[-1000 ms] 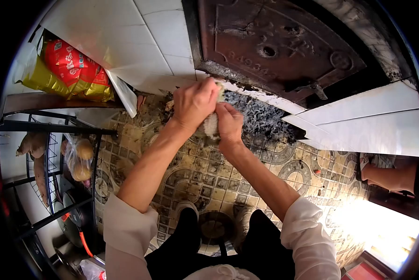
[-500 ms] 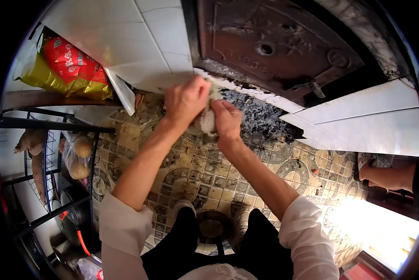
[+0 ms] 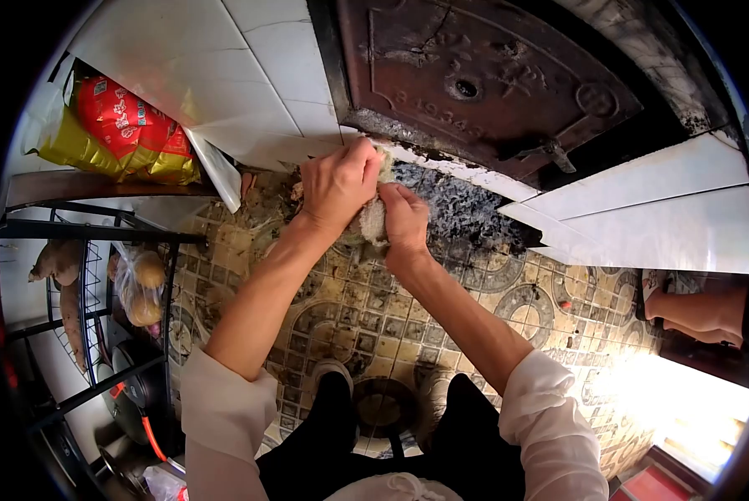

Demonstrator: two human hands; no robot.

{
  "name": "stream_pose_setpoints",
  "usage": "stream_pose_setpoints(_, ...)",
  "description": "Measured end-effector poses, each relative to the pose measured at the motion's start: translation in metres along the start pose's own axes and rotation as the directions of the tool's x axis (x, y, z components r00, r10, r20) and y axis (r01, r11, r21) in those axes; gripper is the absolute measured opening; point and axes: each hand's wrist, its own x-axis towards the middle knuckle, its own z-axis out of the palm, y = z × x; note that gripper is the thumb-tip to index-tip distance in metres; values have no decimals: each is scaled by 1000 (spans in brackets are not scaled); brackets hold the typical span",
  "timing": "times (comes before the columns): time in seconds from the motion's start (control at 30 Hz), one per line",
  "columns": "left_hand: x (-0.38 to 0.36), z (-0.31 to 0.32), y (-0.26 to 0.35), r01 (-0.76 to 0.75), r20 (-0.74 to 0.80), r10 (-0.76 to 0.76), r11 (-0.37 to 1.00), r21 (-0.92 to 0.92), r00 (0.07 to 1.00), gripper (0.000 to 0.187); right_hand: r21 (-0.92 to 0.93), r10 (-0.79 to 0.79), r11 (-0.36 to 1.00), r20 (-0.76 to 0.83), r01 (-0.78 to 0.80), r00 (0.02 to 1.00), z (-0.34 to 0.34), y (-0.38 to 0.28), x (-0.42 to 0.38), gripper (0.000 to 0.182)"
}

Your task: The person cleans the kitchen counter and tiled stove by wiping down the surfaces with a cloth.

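Observation:
My left hand point(image 3: 337, 184) is closed, knuckles up, at the foot of the tiled stove wall. Just to its right, my right hand point(image 3: 405, 215) is closed too, thumb on top. Both grip a pale, rough-textured bundle that looks like a rag point(image 3: 373, 222). Part of it pokes out above the hands and part hangs below, the rest hidden by my fingers. Right beside the hands, dark grey ash point(image 3: 453, 204) is spread on the floor below the brown metal stove door point(image 3: 474, 88).
A black rack point(image 3: 90, 234) with root vegetables and pans stands at the left. Above it lies a red and gold bag point(image 3: 132, 125). A round black-rimmed object point(image 3: 383, 407) sits between my feet on the patterned floor point(image 3: 374, 334). Another person's leg point(image 3: 700, 309) shows at the right.
My hands stay close together on the pale bundle, with the left hand turned slightly. The view has shifted a little, so the stove door sits slightly higher and further left.

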Motion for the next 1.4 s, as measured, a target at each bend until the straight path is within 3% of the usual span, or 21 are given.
stream_pose_setpoints(0.17, -1, -4, -8, 87, -17, -88, 993, -77, 996, 20, 10, 11, 1000, 21, -11, 1000, 2, -11, -8, 14)
stream_pose_setpoints(0.23, -1, -5, -1, 163, 63, -157, 981, -104, 986, 15, 5, -45, 999, 32, 45, 998, 0, -1, -1, 13)
stream_pose_setpoints(0.3, 3, -1, 8, 39, 31, -37, 997, -70, 999, 15, 70, 57, 996, -38, -54, 998, 2, -6, -3, 13)
stream_pose_setpoints(0.5, -1, -12, -8, 120, 69, -117, 992, -48, 991, 14, 99, 17, 995, -48, -12, 999, 6, -13, -9, 18)
stream_pose_setpoints(0.57, -1, -3, 1, 142, 47, -137, 980, -140, 990, 15, 64, 7, 998, -36, -5, 999, 8, -12, -11, 18)
stream_pose_setpoints(0.63, 2, 3, 5, 6, -10, -6, 998, -59, 1000, 18, 108, 57, 993, -64, -50, 996, 6, -8, -5, 18)
stream_pose_setpoints(0.7, -1, 2, -3, 29, 2, -29, 997, -70, 1000, 19, 9, 62, 998, -24, -62, 998, 2, -10, -2, 14)
stream_pose_setpoints(0.77, -7, -4, -13, 224, 50, -220, 965, -136, 974, 20, -25, 90, 996, -37, -90, 995, -2, -6, 0, 14)
stream_pose_setpoints(0.83, -6, -4, -16, 143, 30, -142, 989, -33, 989, 20, -11, -34, 999, 37, 35, 999, 0, 2, 6, 13)
stream_pose_setpoints(0.9, -1, 2, -1, 55, -9, -56, 994, -92, 998, 19, -15, 7, 1000, 50, -6, 999, 3, 0, 3, 13)
stream_pose_setpoints(0.93, 2, 2, 1, -20, -13, 19, 999, -35, 1000, 17, 54, 49, 997, -20, -48, 999, 5, -2, 3, 14)
stream_pose_setpoints(0.97, 2, 0, 1, -15, -16, 15, 999, -36, 1000, 17, 124, 95, 989, -86, -84, 992, 5, -3, 3, 21)
stream_pose_setpoints(1.03, -1, -5, -3, 59, 38, -56, 996, -63, 998, 16, 82, 70, 995, -82, -63, 994, 3, -4, 0, 20)
stream_pose_setpoints(1.07, -9, 0, -16, 78, -18, -79, 995, -63, 997, 17, 39, 59, 998, -31, -58, 998, 1, -6, -2, 14)
stream_pose_setpoints(1.1, -10, -4, -20, 196, 35, -194, 977, -85, 980, 17, 3, 45, 999, 19, -45, 999, 0, -9, -1, 14)
stream_pose_setpoints(1.17, -7, -4, -15, 137, 23, -136, 988, -76, 991, 17, -41, -14, 999, 54, 16, 998, -1, -1, 5, 16)
stream_pose_setpoints(1.23, -2, 5, -2, 18, -18, -20, 994, -108, 1000, 17, 94, 111, 990, -31, -107, 993, 1, -4, 1, 17)
stream_pose_setpoints(1.27, 0, 4, 0, -18, -8, 18, 998, -64, 1000, 18, 57, 132, 990, -74, -128, 988, -1, -4, 5, 17)
stream_pose_setpoints(1.4, -7, -6, -12, 190, 42, -187, 978, -84, 981, 17, 33, 60, 998, -39, -59, 997, -5, -6, 3, 18)
